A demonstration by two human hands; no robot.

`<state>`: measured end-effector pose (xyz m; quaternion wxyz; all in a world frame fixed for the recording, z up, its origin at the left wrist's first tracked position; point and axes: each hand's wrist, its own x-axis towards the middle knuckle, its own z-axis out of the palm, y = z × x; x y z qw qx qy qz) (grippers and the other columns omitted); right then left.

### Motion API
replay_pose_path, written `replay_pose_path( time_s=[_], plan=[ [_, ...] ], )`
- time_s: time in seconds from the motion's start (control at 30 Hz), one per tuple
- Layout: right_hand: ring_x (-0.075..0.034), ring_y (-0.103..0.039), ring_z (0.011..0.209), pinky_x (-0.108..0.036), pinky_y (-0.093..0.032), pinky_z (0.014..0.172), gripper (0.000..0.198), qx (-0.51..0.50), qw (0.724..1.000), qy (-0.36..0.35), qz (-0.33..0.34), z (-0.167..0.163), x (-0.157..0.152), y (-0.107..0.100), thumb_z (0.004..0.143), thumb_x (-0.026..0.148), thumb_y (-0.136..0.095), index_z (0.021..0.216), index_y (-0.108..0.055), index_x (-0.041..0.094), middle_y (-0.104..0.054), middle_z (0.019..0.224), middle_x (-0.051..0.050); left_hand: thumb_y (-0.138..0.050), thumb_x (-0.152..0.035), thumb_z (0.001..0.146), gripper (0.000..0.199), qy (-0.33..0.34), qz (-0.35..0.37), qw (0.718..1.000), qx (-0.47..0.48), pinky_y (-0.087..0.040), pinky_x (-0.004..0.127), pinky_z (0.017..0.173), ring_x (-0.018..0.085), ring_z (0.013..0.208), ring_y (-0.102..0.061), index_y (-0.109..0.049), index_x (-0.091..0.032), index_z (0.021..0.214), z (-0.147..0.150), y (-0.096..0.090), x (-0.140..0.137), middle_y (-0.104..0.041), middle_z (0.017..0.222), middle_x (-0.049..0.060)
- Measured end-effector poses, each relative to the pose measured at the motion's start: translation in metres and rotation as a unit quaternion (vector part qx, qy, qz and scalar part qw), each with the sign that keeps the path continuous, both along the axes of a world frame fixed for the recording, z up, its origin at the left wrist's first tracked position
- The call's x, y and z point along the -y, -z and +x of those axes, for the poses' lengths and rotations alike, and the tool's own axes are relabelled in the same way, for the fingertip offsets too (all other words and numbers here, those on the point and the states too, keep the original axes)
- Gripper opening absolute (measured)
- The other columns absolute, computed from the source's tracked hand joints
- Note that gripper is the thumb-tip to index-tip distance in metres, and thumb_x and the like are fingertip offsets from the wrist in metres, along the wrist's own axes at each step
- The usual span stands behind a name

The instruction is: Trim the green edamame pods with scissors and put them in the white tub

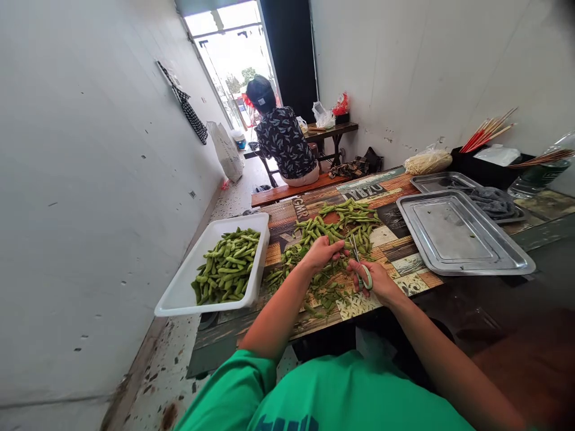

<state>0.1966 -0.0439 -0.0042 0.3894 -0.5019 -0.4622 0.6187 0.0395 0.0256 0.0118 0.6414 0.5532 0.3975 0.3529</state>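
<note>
Scissors (pixel 367 278) with pale handles are gripped in my right hand (pixel 372 278), their blades pointing away from me over the table. Close to the blades, my left hand (pixel 322 254) is closed in a pinch on an edamame pod, mostly hidden by the fingers. Under and beyond both hands lies a loose pile of green edamame pods (pixel 349 211), with trimmed scraps (pixel 327 297) scattered nearer to me. To the left, a white plastic tub (pixel 179 303) holds a heap of edamame pods (pixel 230 263).
Metal trays (pixel 453 233) lie at the right, a grey cloth (pixel 492 200) on the rear one. Behind them are a black box (pixel 469 164) with skewers and a plastic bottle (pixel 541 173). Another person (pixel 285 140) sits on a bench beyond the table, back to me.
</note>
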Motion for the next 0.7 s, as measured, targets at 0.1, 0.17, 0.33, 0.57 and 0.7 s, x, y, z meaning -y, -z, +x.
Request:
replay_pose_path(
  time_s=[0.1,0.17,0.33,0.57,0.7],
  plan=[
    [-0.009,-0.044,0.032,-0.021,-0.025,0.029,0.048,0.029,1.0,0.001,0.012,-0.001,-0.001,0.003,0.068,0.064,-0.063,0.069,-0.059,0.016,-0.049,0.043,0.004,-0.06,-0.042,0.077,0.035,-0.005,0.013,1.0,-0.024,-0.027,0.02,0.045,0.002,0.04,-0.033,-0.052,-0.01,0.065,0.001,0.0,0.003,-0.061,0.061,0.005],
    [-0.009,-0.042,0.031,-0.021,-0.026,0.03,0.046,0.035,0.999,0.012,0.013,-0.001,-0.003,0.006,0.066,0.062,-0.064,0.066,-0.059,0.017,-0.047,0.04,0.005,-0.057,-0.039,0.08,0.03,-0.044,0.045,0.996,-0.071,-0.029,0.02,0.046,0.004,0.04,-0.037,-0.052,-0.011,0.07,-0.005,-0.008,0.007,-0.059,0.058,0.003],
    [-0.009,-0.044,0.032,-0.02,-0.021,0.029,0.044,-0.003,0.999,0.034,-0.041,0.004,-0.007,0.012,0.063,0.06,-0.068,0.071,-0.06,0.017,-0.051,0.044,0.004,-0.043,-0.031,0.088,0.021,-0.32,0.222,0.862,-0.325,-0.044,0.028,0.066,0.015,0.064,-0.058,-0.053,-0.016,0.099,-0.067,-0.059,0.032,-0.064,0.072,0.005],
    [-0.009,-0.046,0.034,-0.018,-0.021,0.028,0.042,-0.042,0.997,0.011,-0.07,-0.003,-0.007,0.012,0.063,0.056,-0.07,0.072,-0.061,0.016,-0.052,0.045,0.004,-0.059,-0.039,0.076,0.058,-0.407,0.17,0.62,-0.649,-0.029,0.051,0.099,0.037,0.128,-0.033,-0.048,-0.016,0.128,-0.131,-0.089,0.046,-0.04,0.139,0.021],
    [-0.009,-0.046,0.034,-0.018,-0.021,0.028,0.04,-0.037,0.997,-0.009,-0.073,-0.01,-0.003,0.01,0.064,0.055,-0.07,0.072,-0.06,0.017,-0.052,0.045,0.004,-0.051,-0.027,0.083,0.037,-0.229,0.243,0.7,-0.631,-0.028,0.046,0.1,0.03,0.119,-0.044,-0.059,-0.021,0.119,-0.085,-0.053,0.006,-0.055,0.126,0.015]
  ],
)
